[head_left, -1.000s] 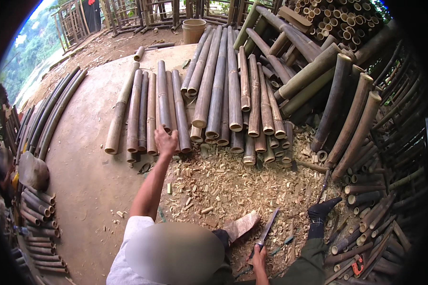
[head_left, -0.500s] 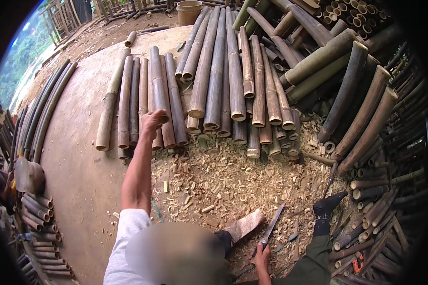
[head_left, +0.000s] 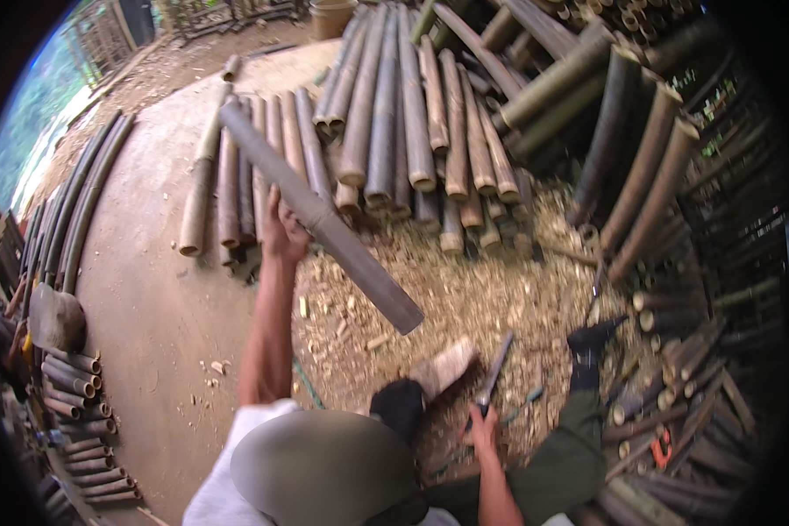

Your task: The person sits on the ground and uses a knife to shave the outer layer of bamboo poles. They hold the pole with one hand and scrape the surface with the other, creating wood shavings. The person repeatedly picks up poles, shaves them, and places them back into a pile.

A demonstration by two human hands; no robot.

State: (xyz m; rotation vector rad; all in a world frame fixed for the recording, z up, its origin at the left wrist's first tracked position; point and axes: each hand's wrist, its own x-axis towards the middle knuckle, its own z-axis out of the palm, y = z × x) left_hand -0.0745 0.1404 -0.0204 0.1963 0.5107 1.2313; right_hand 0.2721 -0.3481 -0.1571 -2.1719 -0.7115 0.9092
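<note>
My left hand (head_left: 285,232) grips a dark bamboo pole (head_left: 342,250) near its middle, from below and to the left. Raised off the ground, the pole slants from upper left down to lower right over the wood chips. In my right hand (head_left: 482,430) is a long-bladed knife (head_left: 498,373), its handle in the fist and the blade pointing up and away. A pale wooden block (head_left: 447,366) lies just left of the blade, beside a dark rounded shape at my knee or foot. The knife does not touch the pole.
Cut bamboo poles (head_left: 381,114) lie in a row ahead, with thicker ones (head_left: 649,167) leaning at right. Wood chips (head_left: 500,289) cover the ground. Short bamboo pieces (head_left: 70,377) are stacked at left, near another person (head_left: 0,337). An orange-handled tool (head_left: 662,447) lies at lower right.
My left hand has lifted the bamboo pole out of the row and swung it, its near end now toward the lower right. The knife stays in my right hand.
</note>
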